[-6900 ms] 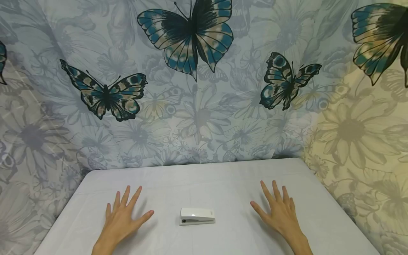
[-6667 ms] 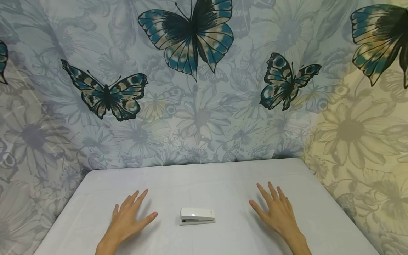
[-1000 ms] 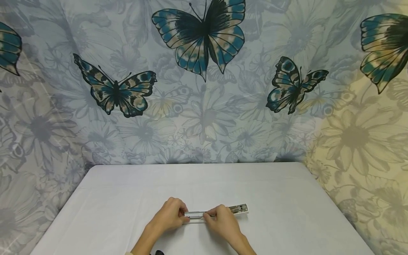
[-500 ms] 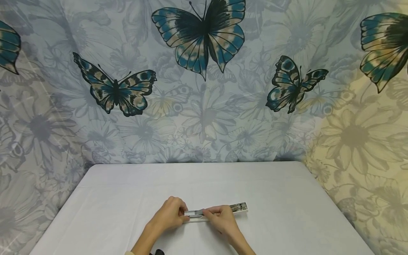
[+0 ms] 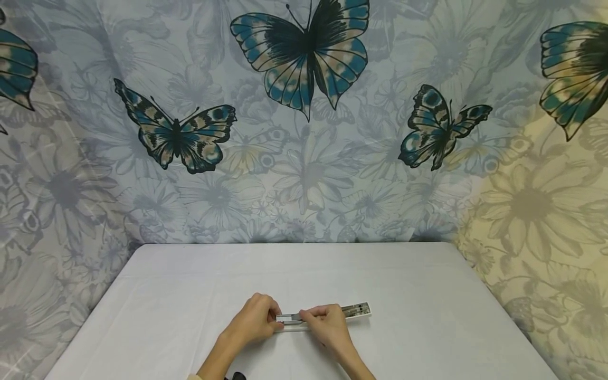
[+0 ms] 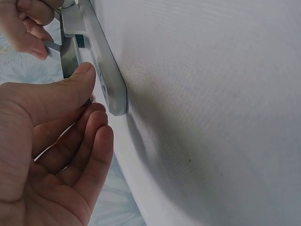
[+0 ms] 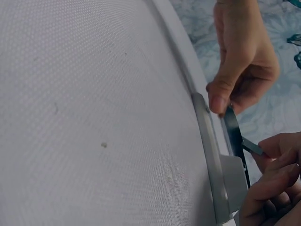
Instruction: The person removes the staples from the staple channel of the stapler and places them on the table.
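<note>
Now, reading left to right. Backdrop (image 5: 304,211): pale floral fabric, a teal-winged butterfly (image 5: 16,68) cut by the left edge, then a darker spread butterfly (image 5: 177,129) above the table's left half. Below, the tabletop (image 5: 190,285) is white, with a woven texture in the wrist views. At the lower edge: a pale yellow cuff (image 5: 192,377) on the left arm, and just right of it a rounded black object (image 5: 239,376), mostly out of frame, not identified.

Left hand (image 5: 253,318): grasping; thumb and fingertips pinch the left end of the opened stapler (image 5: 357,310). The stapler lies near the middle of the table's near part, long axis crosswise. Its metal rail (image 7: 233,129) stands exposed above the white base (image 7: 211,160). Cannot tell whether the base touches the tabletop along its whole length.

Between the hands, a small grey strip (image 7: 252,146), apparently staples, is at the rail. Right hand (image 5: 330,326): grasping; thumb and forefinger pinch this strip, the hand covering the stapler's middle. The stapler's far end, metal parts showing, juts out to the right.

Further right on the backdrop, a small tilted butterfly (image 5: 444,129), then a yellowish floral area and another large butterfly (image 5: 577,68), cropped
</note>
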A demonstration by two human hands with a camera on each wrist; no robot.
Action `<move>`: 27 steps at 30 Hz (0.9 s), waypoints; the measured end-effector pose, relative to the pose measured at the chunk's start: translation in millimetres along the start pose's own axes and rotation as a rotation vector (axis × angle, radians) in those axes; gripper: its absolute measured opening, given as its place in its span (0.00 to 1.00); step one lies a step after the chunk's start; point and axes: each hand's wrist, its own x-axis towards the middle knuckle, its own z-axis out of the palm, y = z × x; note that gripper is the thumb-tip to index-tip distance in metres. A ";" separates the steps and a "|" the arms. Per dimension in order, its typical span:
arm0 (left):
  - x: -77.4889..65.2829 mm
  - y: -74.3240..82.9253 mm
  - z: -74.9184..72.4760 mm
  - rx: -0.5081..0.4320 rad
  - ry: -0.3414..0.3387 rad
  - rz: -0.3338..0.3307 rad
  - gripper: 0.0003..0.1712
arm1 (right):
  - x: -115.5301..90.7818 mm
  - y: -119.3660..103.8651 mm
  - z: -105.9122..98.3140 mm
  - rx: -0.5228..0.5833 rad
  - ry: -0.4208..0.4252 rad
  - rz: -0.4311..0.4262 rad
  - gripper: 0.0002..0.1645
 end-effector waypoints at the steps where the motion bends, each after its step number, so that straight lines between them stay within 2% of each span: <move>1: 0.1 -0.1 0.3 0.001 0.000 0.003 0.08 | 0.0 0.8 -0.1 0.000 0.000 0.000 0.11; 8: -0.4 0.3 1.3 0.005 0.003 0.012 0.08 | -1.3 1.1 -4.9 0.025 0.005 0.011 0.12; 14: -1.6 1.4 2.2 0.009 0.010 -0.002 0.08 | -13.6 0.0 -25.3 0.085 -0.013 0.067 0.17; 21: -1.2 -0.7 1.9 0.011 0.022 -0.003 0.08 | -39.1 27.6 -51.5 0.046 -0.063 0.168 0.17; 27: -1.0 -0.8 0.8 0.005 0.019 0.002 0.08 | -53.3 51.9 -62.5 -0.042 -0.009 0.222 0.15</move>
